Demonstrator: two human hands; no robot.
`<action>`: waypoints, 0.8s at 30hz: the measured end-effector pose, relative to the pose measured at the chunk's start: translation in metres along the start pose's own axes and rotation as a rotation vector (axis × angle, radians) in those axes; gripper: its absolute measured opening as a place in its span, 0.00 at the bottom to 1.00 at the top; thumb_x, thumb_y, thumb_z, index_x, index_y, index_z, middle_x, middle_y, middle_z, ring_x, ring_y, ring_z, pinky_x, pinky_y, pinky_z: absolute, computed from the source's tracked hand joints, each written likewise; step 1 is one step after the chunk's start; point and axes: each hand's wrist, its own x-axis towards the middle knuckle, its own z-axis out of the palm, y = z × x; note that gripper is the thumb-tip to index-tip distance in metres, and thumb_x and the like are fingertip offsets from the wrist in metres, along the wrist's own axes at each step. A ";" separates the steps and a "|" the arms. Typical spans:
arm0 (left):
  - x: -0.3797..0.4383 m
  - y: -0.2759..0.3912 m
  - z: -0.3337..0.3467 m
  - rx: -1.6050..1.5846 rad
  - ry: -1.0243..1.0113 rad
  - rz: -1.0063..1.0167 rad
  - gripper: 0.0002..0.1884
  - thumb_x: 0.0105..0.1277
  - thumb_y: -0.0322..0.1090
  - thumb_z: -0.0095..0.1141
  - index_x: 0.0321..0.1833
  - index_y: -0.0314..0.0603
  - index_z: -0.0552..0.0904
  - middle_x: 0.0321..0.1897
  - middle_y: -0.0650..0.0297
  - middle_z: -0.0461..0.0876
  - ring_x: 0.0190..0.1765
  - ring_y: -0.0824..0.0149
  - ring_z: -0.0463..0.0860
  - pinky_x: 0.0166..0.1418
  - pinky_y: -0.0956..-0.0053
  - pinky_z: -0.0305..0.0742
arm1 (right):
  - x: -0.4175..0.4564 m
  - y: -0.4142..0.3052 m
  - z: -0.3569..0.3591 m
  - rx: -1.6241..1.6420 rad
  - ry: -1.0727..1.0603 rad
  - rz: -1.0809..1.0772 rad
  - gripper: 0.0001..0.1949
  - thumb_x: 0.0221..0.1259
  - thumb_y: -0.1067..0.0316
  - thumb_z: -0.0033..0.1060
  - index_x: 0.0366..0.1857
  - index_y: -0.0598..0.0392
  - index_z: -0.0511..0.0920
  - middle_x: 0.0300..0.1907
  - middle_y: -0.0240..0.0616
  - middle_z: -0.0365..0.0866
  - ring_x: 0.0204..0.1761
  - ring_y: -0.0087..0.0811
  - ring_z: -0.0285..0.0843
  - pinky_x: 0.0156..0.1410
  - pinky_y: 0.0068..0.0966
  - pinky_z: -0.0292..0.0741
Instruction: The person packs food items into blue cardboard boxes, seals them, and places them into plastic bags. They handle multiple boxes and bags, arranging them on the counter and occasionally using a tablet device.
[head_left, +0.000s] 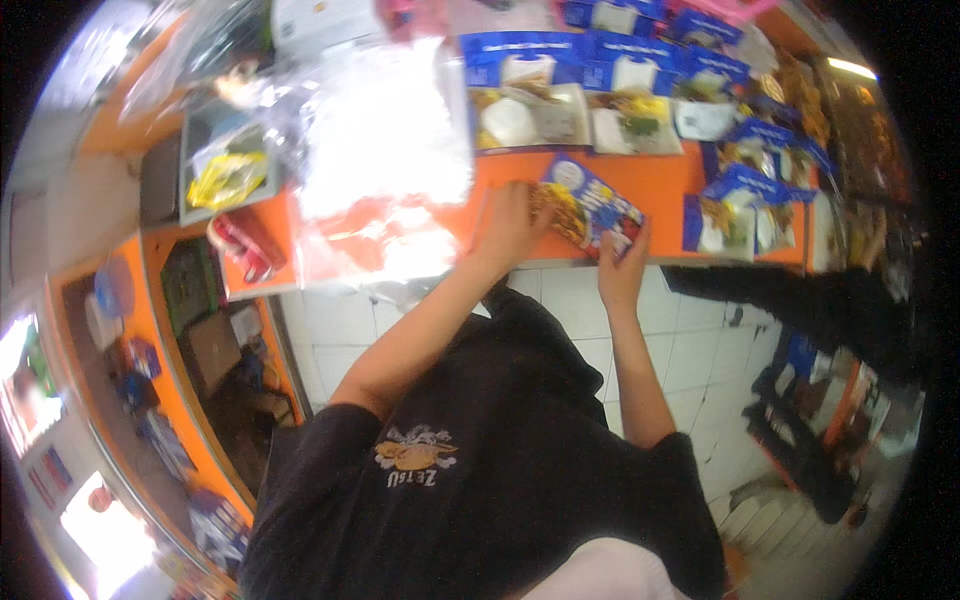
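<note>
A blue printed cardboard food box (596, 201) with its lid closed lies tilted between my hands, over the front of the orange table (502, 174). My left hand (514, 219) grips its left end, fingers bent over the edge. At the lower right corner, my right hand (624, 253) pinches the box with the thumb on top. Just behind it are two open food boxes, one (534, 120) with a white round item among its food and another (634, 124) with rice, something yellow and greens. A stack of clear plastic bags (382, 142), bright with glare, spreads left of my left hand.
Several more open boxes, including one at the right edge (742, 225), crowd the table. A red packet (246, 246) and a grey tray (229, 180) holding a yellow packet (226, 180) are at the left. Black cloth (780, 307), apparently another person's clothing, borders the table at right.
</note>
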 end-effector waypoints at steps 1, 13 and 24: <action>0.002 0.001 0.001 -0.028 -0.029 -0.038 0.32 0.71 0.48 0.69 0.66 0.30 0.71 0.56 0.40 0.82 0.63 0.48 0.82 0.70 0.57 0.75 | -0.003 0.005 0.005 0.189 -0.033 0.089 0.40 0.72 0.64 0.67 0.82 0.62 0.54 0.74 0.58 0.65 0.73 0.49 0.68 0.77 0.45 0.67; -0.153 -0.019 -0.160 -1.249 0.025 -0.112 0.60 0.68 0.39 0.73 0.86 0.46 0.33 0.73 0.43 0.67 0.74 0.52 0.71 0.75 0.56 0.73 | -0.030 -0.117 0.004 0.639 -0.273 -0.064 0.22 0.83 0.60 0.47 0.73 0.59 0.68 0.63 0.45 0.78 0.64 0.36 0.77 0.71 0.35 0.72; -0.432 -0.151 -0.320 -1.187 1.008 -0.495 0.41 0.74 0.42 0.63 0.83 0.56 0.51 0.74 0.55 0.68 0.73 0.54 0.74 0.75 0.49 0.73 | -0.145 -0.302 0.382 0.104 -1.103 -0.175 0.21 0.72 0.52 0.67 0.50 0.65 0.88 0.48 0.42 0.88 0.51 0.31 0.85 0.63 0.28 0.76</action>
